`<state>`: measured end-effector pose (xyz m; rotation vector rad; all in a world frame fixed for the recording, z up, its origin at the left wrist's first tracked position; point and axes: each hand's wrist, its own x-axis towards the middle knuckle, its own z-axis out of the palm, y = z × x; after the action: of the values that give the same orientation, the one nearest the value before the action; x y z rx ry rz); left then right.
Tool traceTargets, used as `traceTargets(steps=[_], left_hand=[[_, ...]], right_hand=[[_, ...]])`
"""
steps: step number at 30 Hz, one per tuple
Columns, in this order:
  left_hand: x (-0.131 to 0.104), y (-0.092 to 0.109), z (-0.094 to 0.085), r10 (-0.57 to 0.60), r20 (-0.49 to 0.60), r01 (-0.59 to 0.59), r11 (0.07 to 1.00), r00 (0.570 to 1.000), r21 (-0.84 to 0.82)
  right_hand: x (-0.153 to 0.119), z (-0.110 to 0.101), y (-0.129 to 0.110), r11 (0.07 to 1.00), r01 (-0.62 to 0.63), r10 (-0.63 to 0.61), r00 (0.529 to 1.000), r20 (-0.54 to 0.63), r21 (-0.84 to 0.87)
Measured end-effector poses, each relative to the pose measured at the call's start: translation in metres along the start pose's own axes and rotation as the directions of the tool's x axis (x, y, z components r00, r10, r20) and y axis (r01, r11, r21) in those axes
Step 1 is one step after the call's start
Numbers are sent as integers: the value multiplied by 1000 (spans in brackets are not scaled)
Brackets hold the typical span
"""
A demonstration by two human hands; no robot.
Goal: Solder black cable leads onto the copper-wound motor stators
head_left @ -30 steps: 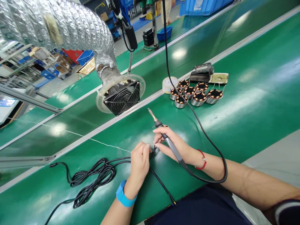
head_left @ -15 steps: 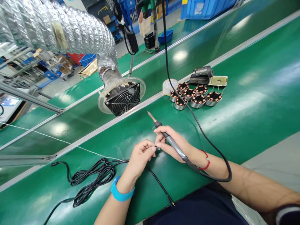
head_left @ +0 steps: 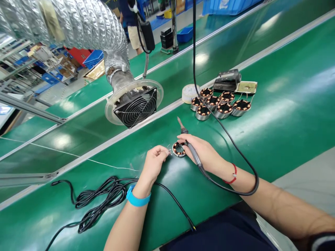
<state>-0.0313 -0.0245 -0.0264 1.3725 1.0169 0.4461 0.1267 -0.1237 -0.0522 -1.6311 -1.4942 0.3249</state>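
My right hand [head_left: 200,148] is closed around a soldering iron [head_left: 193,152], its tip pointing up and away over the green work surface. Fingertips of the same hand touch a ring-shaped motor stator [head_left: 179,150] with copper windings, or sit right at its edge. Thin wire ends stick out from the ring's left side. There my left hand [head_left: 155,161] is pinched closed, thumb against forefinger; what lies between them is too small to make out. A thin white strand [head_left: 104,165] runs from the left toward my left wrist.
Several more stators [head_left: 224,109] stand at the back right beside a white tape roll [head_left: 190,93] and a solder-stand-like black holder [head_left: 227,81]. A fan-fronted extraction duct [head_left: 137,108] hangs ahead. Coiled black cable [head_left: 104,195] lies left. The iron's cord [head_left: 222,129] loops across. A person [head_left: 134,31] stands beyond.
My hands have moved apart, the right one up and to the right with the soldering iron. The stator now shows between them. The whole view has shifted slightly.
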Motion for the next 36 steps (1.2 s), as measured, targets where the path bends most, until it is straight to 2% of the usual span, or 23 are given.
traceTargets(steps=[3, 5, 9, 12, 15, 36], left_hand=[[0, -2, -1, -7, -47, 7, 1000, 999, -16], [-2, -2, -1, -17, -70, 16, 1000, 997, -12], [-5, -2, -3, -30, -116, 30, 1000, 993, 2], [-5, -2, -5, -34, -130, 35, 999, 991, 3], [-4, -4, -5, -35, -129, 36, 999, 991, 2], [-4, -7, -6, -24, -119, 24, 1000, 993, -2]], right_hand=[[-1, 3, -2, 988, -23, 27, 999, -20, 150], [-1, 0, -3, 983, -9, 17, 999, -40, 182], [0, -10, -7, 980, 105, -89, 991, -100, 168], [2, -13, -12, 962, 224, -197, 966, -170, 158], [2, -12, -17, 948, 270, -232, 948, -218, 167], [-4, -11, -19, 953, 251, -215, 955, -205, 168]])
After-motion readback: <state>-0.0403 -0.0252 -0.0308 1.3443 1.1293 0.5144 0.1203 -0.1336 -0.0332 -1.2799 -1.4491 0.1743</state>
